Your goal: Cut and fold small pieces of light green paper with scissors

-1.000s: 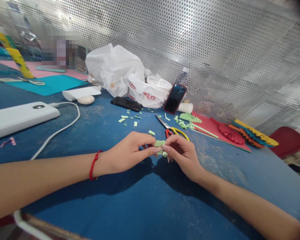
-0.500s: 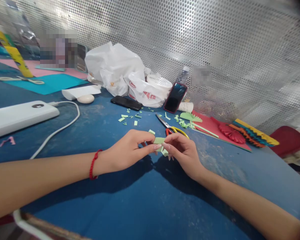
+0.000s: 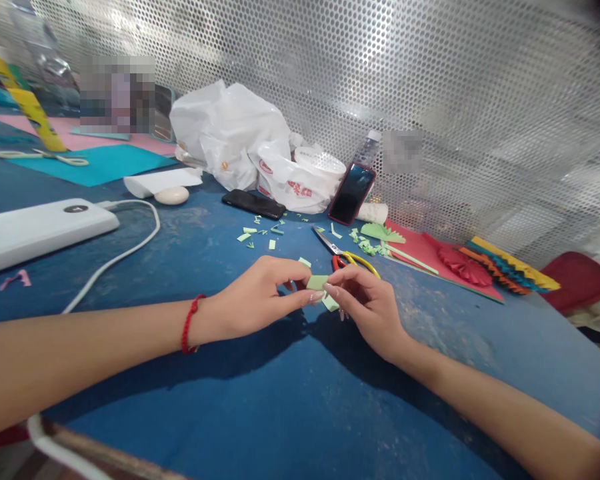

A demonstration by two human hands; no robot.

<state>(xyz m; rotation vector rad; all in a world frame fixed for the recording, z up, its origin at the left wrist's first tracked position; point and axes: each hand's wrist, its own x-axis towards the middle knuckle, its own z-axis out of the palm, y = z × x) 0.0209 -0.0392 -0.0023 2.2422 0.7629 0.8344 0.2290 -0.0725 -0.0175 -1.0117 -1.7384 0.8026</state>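
Note:
Between my two hands is a small piece of light green paper point(image 3: 318, 283), pinched by the fingertips over the blue table. My left hand point(image 3: 260, 293), with a red braided bracelet point(image 3: 190, 327) at the wrist, grips its left side between thumb and fingers. On the other side, my right hand point(image 3: 367, 303) pinches the paper's right edge. A pale green flap shows just below the fingers. Right behind my hands lie scissors point(image 3: 336, 251) with red and yellow handles, partly covered by the right hand. Green paper scraps point(image 3: 272, 245) are scattered beyond.
A black phone point(image 3: 253, 204), a propped phone point(image 3: 353, 193) and a white plastic bag point(image 3: 230, 127) stand at the back. White power bank point(image 3: 40, 233) and its cable point(image 3: 125, 257) lie left. Folded coloured paper point(image 3: 510, 263) and red paper point(image 3: 420, 250) are at right.
Both hands stay nearly in place on the green paper. The paper's lower flap looks slightly shifted; the view has moved a little.

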